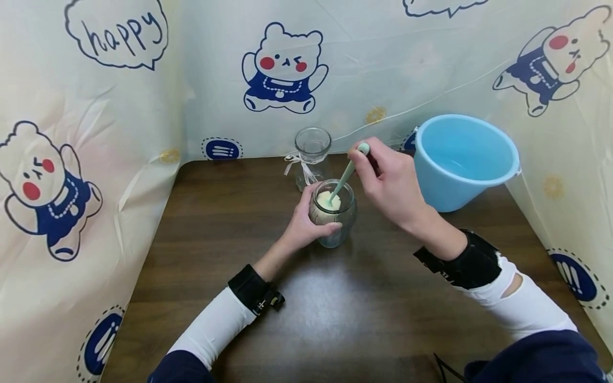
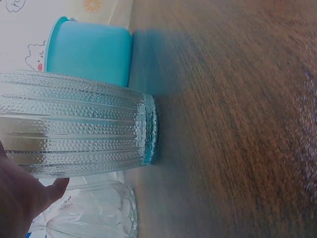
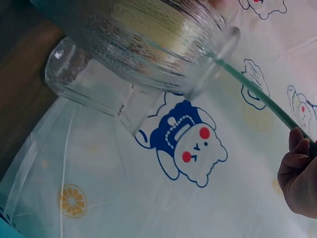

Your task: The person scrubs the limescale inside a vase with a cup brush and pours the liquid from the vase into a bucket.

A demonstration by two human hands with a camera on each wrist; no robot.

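Note:
In the head view, my left hand (image 1: pixel 304 226) grips a ribbed glass jar (image 1: pixel 332 239) standing on the table, thumb across its near side. Inside the jar's upper part sits the cream sponge head (image 1: pixel 328 200) of a bottle brush. Its thin green handle (image 1: pixel 346 173) slants up out of the mouth, and my right hand (image 1: pixel 395 183) pinches it near the top end. The right wrist view shows fingers (image 3: pixel 299 153) curled at the end of this handle (image 3: pixel 262 96). In the left wrist view the jar's textured wall (image 2: pixel 94 134) fills the left side.
Just behind the jar stands a clear glass vase (image 1: pixel 312 143) with a white ribbon (image 1: pixel 304 167) tied at its neck. A light blue bucket (image 1: pixel 450 191) stands at the back right. Printed sheeting (image 1: pixel 210 80) hangs around the brown wooden table (image 1: pixel 206 223).

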